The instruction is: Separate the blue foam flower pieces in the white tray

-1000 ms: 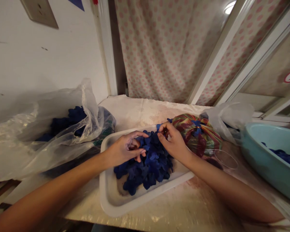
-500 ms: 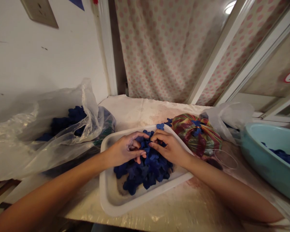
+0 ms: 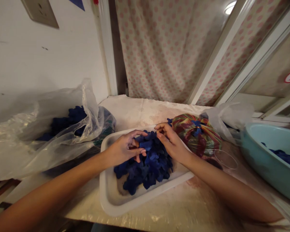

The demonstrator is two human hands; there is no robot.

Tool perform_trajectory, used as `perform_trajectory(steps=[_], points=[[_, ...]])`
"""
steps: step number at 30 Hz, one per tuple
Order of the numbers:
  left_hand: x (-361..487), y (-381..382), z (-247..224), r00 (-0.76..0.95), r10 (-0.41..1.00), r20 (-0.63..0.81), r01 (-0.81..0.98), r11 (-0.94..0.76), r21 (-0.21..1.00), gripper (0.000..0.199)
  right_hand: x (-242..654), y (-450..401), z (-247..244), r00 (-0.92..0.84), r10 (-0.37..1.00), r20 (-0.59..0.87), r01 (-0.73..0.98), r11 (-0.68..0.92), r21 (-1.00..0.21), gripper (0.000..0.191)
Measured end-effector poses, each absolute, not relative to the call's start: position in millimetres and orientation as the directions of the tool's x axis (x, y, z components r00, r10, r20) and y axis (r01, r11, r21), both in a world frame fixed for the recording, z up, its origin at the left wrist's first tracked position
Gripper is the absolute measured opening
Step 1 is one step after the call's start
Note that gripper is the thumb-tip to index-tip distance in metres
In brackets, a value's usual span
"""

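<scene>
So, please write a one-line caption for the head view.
Left hand and right hand handle dark blue flower-shaped pieces in a white tray.

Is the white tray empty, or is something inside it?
Not empty: the tray holds a heap of dark blue pieces.

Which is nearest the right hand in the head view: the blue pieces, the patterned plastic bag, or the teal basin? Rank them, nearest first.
1. Blue pieces, in the tray, beneath the right hand.
2. Patterned plastic bag, just to its right.
3. Teal basin, at far right.
</scene>
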State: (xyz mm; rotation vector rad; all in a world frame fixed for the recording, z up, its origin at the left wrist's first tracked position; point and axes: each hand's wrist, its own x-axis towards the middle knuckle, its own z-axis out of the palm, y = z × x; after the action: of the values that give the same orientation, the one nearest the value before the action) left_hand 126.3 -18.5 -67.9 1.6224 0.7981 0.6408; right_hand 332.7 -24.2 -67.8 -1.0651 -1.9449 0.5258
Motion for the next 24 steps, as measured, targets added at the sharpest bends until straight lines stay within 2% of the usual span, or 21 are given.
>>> perform_trajectory(steps=[3,7,15,21,24], points=[[126.6,-17.6,-69.0,0.625,0.78,-0.023,0.167,-0.104,0.98,0.047,332.1,-29.2,-64.8,-0.406,0.769,0.493,0.428,0.637,-0.641,0.016],[127.3,-18.1,-69.1,0.657,0.753,-0.034,0.17,-0.105,0.98,0.046,330.3,-28.9,-64.2,-0.46,0.687,0.563,0.398,0.726,-0.561,0.015],[124.4,-21.7,-67.5,0.712,0.697,0.082,0.144,-0.259,0.955,0.042,328.8,-27.7,-62.9,-0.507,0.693,0.512,0.391,0.714,-0.58,0.022],[125.2,-18.0,-68.5,0.692,0.72,0.046,0.205,-0.257,0.944,0.019,329.4,-28.1,-62.3,-0.48,0.733,0.481,0.436,0.676,-0.595,0.025],[126.2,-17.5,-67.2,0.672,0.74,0.027,0.24,-0.252,0.937,0.016,330.1,-25.3,-65.4,-0.39,0.759,0.52,0.473,0.65,-0.594,0.029]])
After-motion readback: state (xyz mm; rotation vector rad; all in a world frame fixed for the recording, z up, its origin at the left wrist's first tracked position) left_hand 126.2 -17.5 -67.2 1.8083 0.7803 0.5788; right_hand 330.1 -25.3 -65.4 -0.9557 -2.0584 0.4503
